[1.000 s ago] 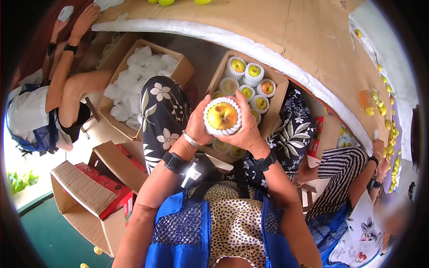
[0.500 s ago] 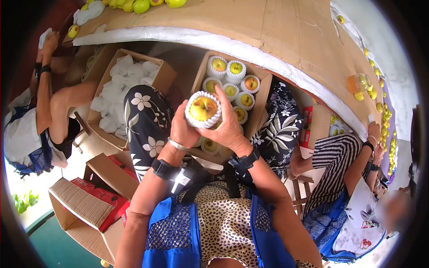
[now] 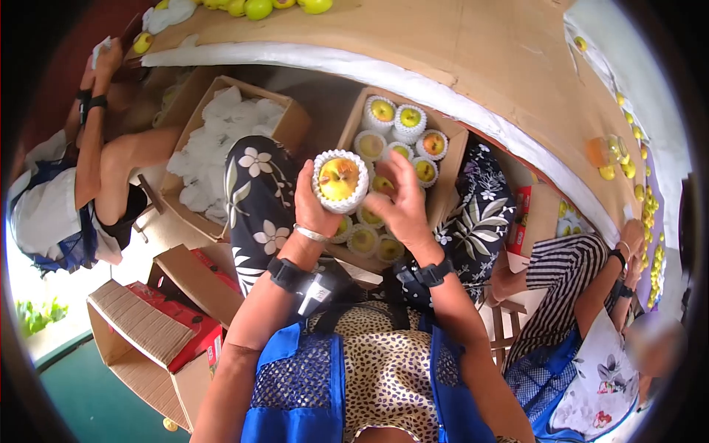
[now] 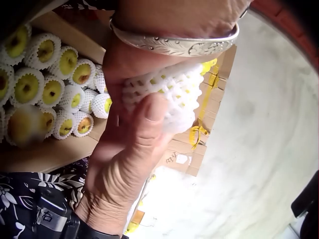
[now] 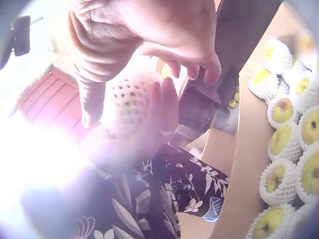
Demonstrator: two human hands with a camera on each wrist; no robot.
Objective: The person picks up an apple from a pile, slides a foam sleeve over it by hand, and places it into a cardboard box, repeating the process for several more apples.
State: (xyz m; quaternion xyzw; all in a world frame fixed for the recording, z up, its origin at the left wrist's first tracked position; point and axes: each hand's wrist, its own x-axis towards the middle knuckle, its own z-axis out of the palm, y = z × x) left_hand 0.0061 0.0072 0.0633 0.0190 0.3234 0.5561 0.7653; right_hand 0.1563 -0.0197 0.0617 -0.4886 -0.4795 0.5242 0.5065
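Note:
A yellow apple (image 3: 339,179) with a reddish-brown blush sits in a white foam net (image 4: 167,94), its top facing up. My left hand (image 3: 314,205) grips it from the left and below, the thumb laid along the net in the left wrist view. Just to the right is my right hand (image 3: 406,207), its fingers spread and loosely bent, holding nothing. In the right wrist view that hand (image 5: 154,30) arches over the netted apple. Below both hands stands a cardboard box (image 3: 452,166) of netted apples (image 5: 282,110), partly hidden by the right hand.
To the left is a carton (image 3: 295,118) heaped with white foam nets (image 3: 229,133). A cardboard-covered table (image 3: 473,44) with loose apples (image 3: 258,9) and a jar (image 3: 604,151) runs along the front. Empty cartons (image 3: 148,332) lie at lower left. People sit on both sides.
Both hands held the netted apple earlier. My right hand has since come off it to the right with fingers spread, while the left keeps its hold.

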